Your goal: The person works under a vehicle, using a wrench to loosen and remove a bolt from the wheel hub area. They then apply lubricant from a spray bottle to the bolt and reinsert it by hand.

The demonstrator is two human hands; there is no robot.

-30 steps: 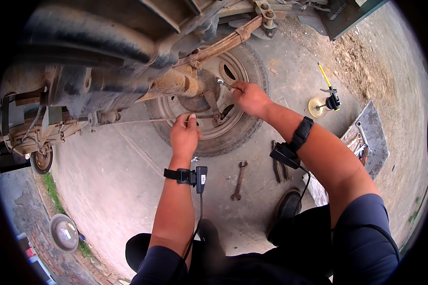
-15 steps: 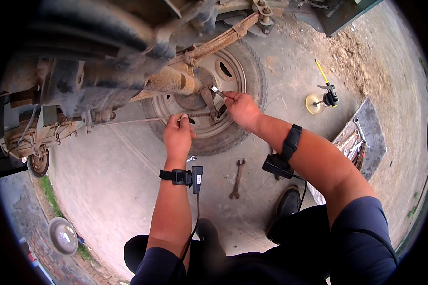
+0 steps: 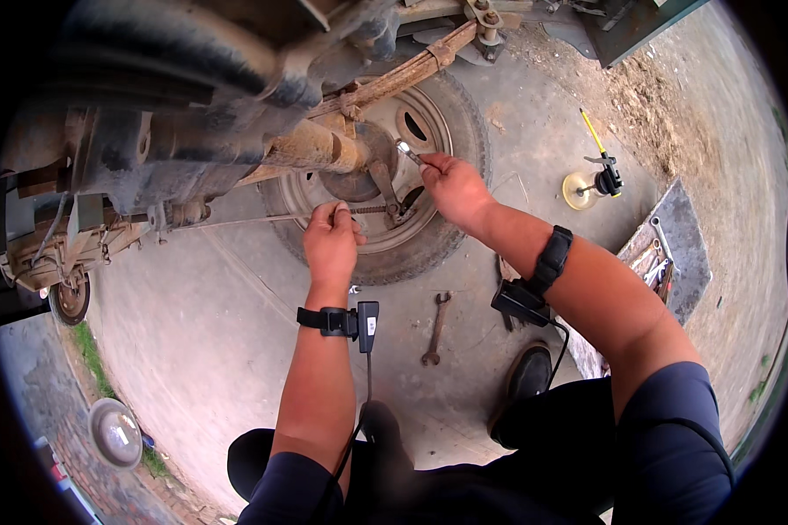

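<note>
My right hand (image 3: 457, 191) is closed around a small shiny wrench (image 3: 409, 152). The wrench's head points up and left, over the wheel rim and just right of the top of a rusty brake lever (image 3: 382, 180). My left hand (image 3: 331, 243) pinches a thin brake rod (image 3: 254, 220) beside its threaded end (image 3: 372, 210), which runs to the lower end of the lever. Behind both hands lies the wheel (image 3: 468, 131), with a dusty steel rim and a dark tyre. My fingers partly hide the rod and the wrench handle.
A rusty axle (image 3: 315, 144) and leaf spring (image 3: 394, 80) reach across above the hands. An open-ended wrench (image 3: 437, 328) lies on the concrete. Rightward are an oil can (image 3: 580, 191) with a yellow spout and a metal tray (image 3: 687, 241) of tools. A round basin (image 3: 116, 435) sits far left.
My right hand and the wrench have shifted slightly right and up, away from the lever top. My left hand has risen slightly along the rod.
</note>
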